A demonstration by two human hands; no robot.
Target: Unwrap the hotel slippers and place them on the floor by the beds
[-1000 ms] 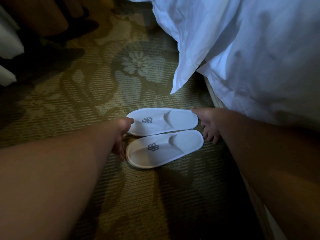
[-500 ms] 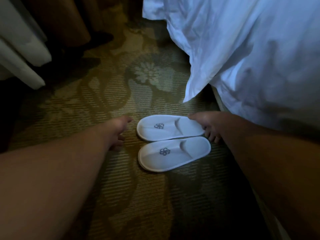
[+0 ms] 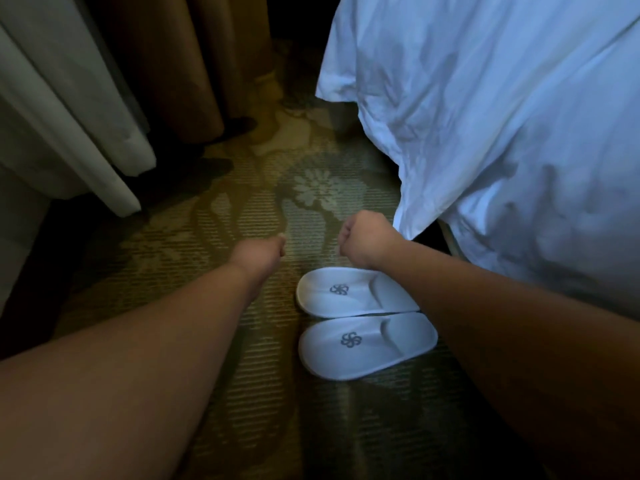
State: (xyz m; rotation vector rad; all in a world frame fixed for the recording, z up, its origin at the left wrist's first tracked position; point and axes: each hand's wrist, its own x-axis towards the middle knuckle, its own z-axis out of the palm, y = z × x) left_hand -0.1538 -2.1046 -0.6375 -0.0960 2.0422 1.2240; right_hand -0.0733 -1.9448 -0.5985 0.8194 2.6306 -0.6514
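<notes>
Two white hotel slippers with a grey swirl logo lie side by side on the patterned carpet, toes to the left: the far slipper (image 3: 349,292) and the near slipper (image 3: 363,344). My right forearm crosses over the heel of the far one. My left hand (image 3: 261,252) hovers left of and beyond the slippers, fingers curled, holding nothing. My right hand (image 3: 363,239) is raised above the carpet beyond the far slipper, curled into a fist, also holding nothing. Neither hand touches a slipper.
A bed with a white duvet (image 3: 502,133) fills the right side, its corner hanging near my right hand. Brown curtains (image 3: 180,64) and white drapes (image 3: 69,116) hang at the left. Green floral carpet (image 3: 242,209) runs between them.
Both hands have let go of the slippers and lifted away, fingers curling in. The view has tilted up, so the slippers sit lower in the frame.
</notes>
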